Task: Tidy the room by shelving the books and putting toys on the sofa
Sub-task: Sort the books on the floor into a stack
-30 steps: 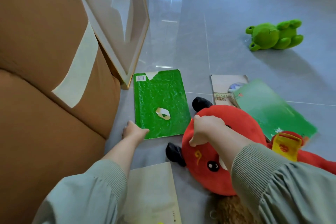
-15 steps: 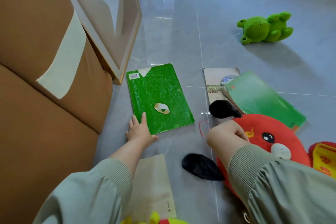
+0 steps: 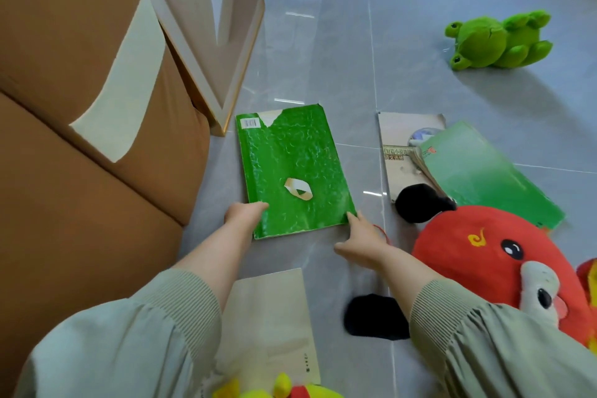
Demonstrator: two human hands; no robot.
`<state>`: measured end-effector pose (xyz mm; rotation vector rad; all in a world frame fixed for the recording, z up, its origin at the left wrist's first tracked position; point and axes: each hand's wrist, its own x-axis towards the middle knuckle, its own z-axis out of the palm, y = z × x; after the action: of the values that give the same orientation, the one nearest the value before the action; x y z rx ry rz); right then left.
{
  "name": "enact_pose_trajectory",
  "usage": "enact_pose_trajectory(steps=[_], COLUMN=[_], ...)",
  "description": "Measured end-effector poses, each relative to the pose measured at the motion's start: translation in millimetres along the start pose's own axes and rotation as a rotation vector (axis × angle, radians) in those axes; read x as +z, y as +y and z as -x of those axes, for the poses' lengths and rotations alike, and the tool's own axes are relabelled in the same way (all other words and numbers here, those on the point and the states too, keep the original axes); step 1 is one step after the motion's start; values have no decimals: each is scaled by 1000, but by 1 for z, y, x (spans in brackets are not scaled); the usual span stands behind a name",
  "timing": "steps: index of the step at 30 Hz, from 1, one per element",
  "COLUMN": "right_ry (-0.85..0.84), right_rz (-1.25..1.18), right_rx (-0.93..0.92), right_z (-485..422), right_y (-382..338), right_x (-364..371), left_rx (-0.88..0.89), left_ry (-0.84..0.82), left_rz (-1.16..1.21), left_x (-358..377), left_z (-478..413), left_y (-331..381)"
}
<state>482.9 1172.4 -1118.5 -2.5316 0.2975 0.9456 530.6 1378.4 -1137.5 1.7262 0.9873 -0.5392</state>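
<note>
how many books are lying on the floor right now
4: a bright green book in the centre; a grey book to its right, partly under a pale green book; a beige book near the bottom. Others may be hidden under the red plush.

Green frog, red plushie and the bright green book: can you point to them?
green frog [image 3: 497, 42]: head view, middle of its body.
red plushie [image 3: 452, 268]: head view, its red face.
bright green book [image 3: 290, 165]: head view, middle of its cover.

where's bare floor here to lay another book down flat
Widest bare floor: beyond the bright green book, between the leaning frame and the green frog. A narrower strip runs between that book and the grey book. Crowded at right, where the red plush lies against the pale green book.
</note>
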Motion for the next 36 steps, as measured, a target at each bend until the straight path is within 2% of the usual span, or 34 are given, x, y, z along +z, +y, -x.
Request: enact_pose_trajectory(steps=[3, 4, 6, 8, 10, 13, 16, 18, 21, 23, 25, 28, 32, 34, 36], right_ry=[-53, -73, -70, 92, 297, 424, 508, 566, 675, 737, 784, 833, 863, 745, 484], right_rz=[-137, -115, 96, 352, 441, 363, 264, 240, 193, 159, 119, 10, -396, -513, -653], right_rx=[-2, 12, 21, -38, -170, -310, -295, -279, -341, -500, -645, -642, -457, -332, -232], right_z=[7, 11, 16, 26, 34, 54, 80, 95, 115, 135, 149, 167, 169, 164, 158], right_y=[-1, 0, 2, 3, -2, -14, -20, -18, -13, -14, -18, -20, -14, -9, -2], right_x=[2, 3, 6, 1, -8, -21, -32, -42, -58, -65, -70, -80, -90, -87, -72], left_rx=[31, 58, 89, 99, 115, 164, 149, 284, 552, 598, 665, 702, 707, 659, 556], left_ry=[-53, -68, -141, -255, -347, -392, -370, -202, 24, 40, -12, -39, 50, 64, 63], left_rz=[104, 116, 178, 243, 272, 368, 480, 269, -394, -619, -680, -457, -133, 7, 138], left_x=[3, 4, 0, -4, -10, -25, -39, -48, -74, -85, -86, -82, -79, -79, -82], left_z=[12, 16, 34, 56, 77, 105, 122, 123, 121, 132, 136, 164, 191, 197, 195], left_y=[-2, 1, 13, 22, 31, 34, 27, 15, -7, -19, -29, -41, -45, -47, -57])
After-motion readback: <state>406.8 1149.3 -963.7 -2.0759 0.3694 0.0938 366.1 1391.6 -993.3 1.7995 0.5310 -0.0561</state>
